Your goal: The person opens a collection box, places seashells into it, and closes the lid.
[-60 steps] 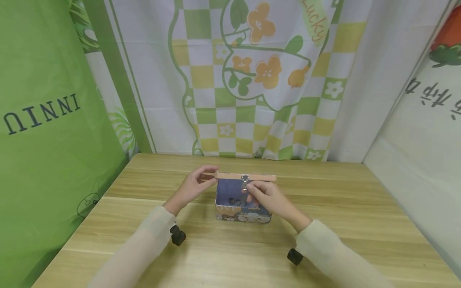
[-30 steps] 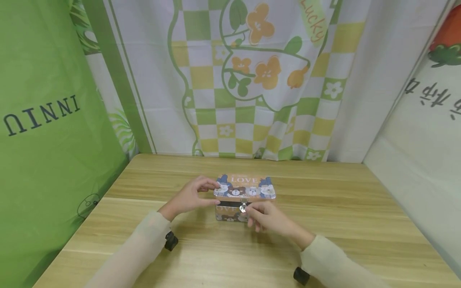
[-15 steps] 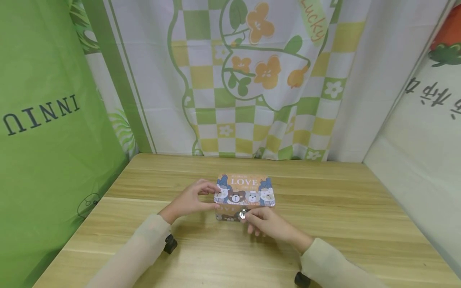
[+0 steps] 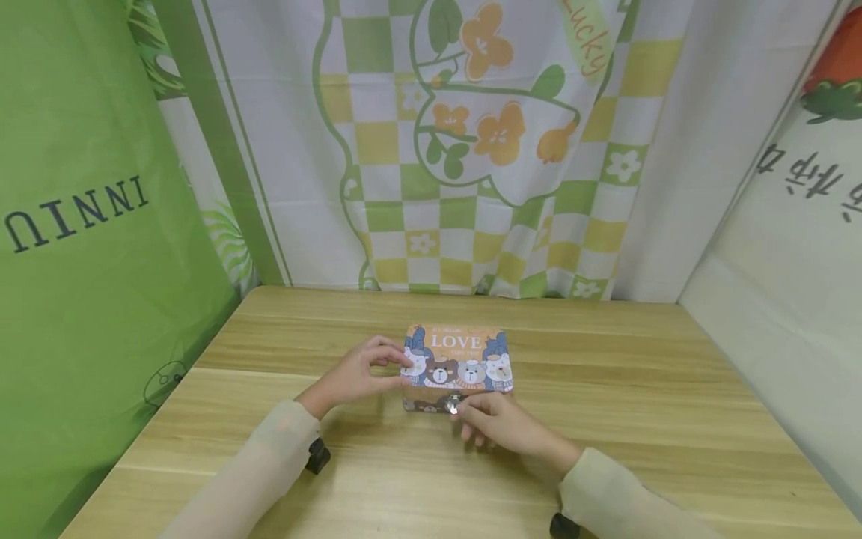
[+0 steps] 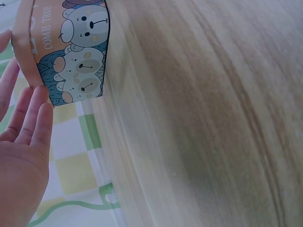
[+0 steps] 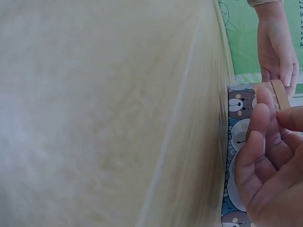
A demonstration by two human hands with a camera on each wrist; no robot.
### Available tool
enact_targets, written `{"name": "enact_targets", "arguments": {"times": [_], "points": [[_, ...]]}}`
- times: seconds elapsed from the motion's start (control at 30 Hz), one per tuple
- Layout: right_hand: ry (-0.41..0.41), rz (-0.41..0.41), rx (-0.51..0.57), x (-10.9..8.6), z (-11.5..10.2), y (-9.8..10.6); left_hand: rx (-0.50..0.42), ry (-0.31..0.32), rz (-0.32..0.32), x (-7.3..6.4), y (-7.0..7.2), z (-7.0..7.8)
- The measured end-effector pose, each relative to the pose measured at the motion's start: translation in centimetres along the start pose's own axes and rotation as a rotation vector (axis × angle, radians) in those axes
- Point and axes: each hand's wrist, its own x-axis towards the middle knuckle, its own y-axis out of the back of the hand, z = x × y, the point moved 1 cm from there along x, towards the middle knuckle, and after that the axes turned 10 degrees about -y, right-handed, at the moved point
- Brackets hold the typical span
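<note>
A small tin box (image 4: 465, 367) printed with bears and the word LOVE stands on the wooden table, its lid down. My left hand (image 4: 364, 370) is at the box's left end, thumb near the front corner and fingers by the lid's edge. In the left wrist view its straight fingers (image 5: 42, 124) touch the end of the tin. At the front, my right hand (image 4: 501, 427) pinches the shiny metal clasp (image 4: 454, 404) between thumb and forefinger. That hand's other fingers are loosely curled before the box front in the right wrist view, covering part of the print. The inside is hidden.
The wooden table (image 4: 626, 419) spreads around the box. A checked, flowered curtain (image 4: 491, 187) hangs behind its far edge. Green cloth (image 4: 87, 299) is on the left and pale cloth (image 4: 774, 284) on the right. Black wrist devices (image 4: 318, 455) hang below both sleeves.
The lid was raised two seconds ago, showing small dark round things inside; it has swung down over the box. My right hand has moved down and nearer with the clasp, my left slightly nearer.
</note>
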Motion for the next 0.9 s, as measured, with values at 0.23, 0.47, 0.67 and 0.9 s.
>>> {"name": "enact_targets", "arguments": {"times": [0.23,0.47,0.67,0.9], "points": [[-0.019,0.011,0.002,0.2,0.1,-0.2,0.002,0.015,-0.011,0.2,0.2,0.0],[-0.044,0.048,0.013,0.3,-0.3,-0.7,0.002,0.001,-0.018,0.2,0.4,0.2],[-0.073,0.071,0.0,0.4,-0.3,-0.9,0.012,0.004,-0.015,0.2,0.3,0.1],[-0.116,0.096,0.002,0.3,-0.4,-1.2,0.005,0.004,-0.015,0.2,0.4,0.2]]}}
